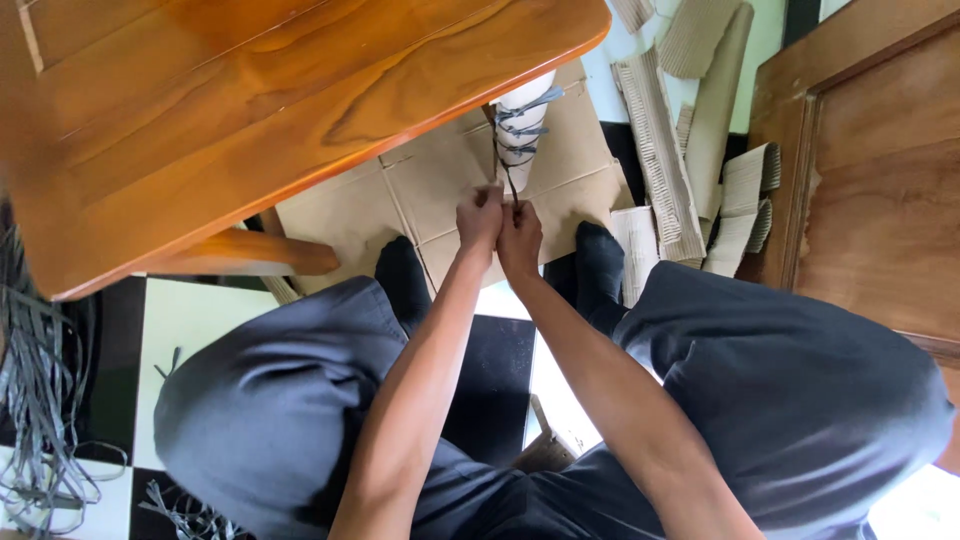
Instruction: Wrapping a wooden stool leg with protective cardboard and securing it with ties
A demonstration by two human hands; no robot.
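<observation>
Black and white floor tiles [190, 320] are seen beneath a seated person, with flattened brown cardboard [440, 190] laid over them under a polished wooden bench [250, 110].

A white-wrapped bench leg [525, 130] is seen standing on the cardboard, just below the bench's rounded corner. Dark grey strapping [522, 125] is wound around this leg in several crossing turns, and one strand [508, 185] is led down from the wraps to the hands. The strand is pinched by both hands, which are pressed close together just below the leg. The left hand [480, 218] is closed around the strand with its grip curled tight; the right hand [520, 238] is touching it, its grip likewise pressed together on the same strand. Both forearms are stretched forward between the knees.

Dark grey trousers [270, 400] are worn, and two dark-socked feet [402, 275] are placed on either side of the hands, at the edge of the cardboard. A second bench leg [250, 255] of bare wood is seen lying out to the left under the top. Strips and rolls of corrugated cardboard [690, 150] are piled to the right of the leg, beside a brown wooden door panel [870, 180]. A loose bundle of grey strapping offcuts [40, 400] is heaped on the floor at the far left.
</observation>
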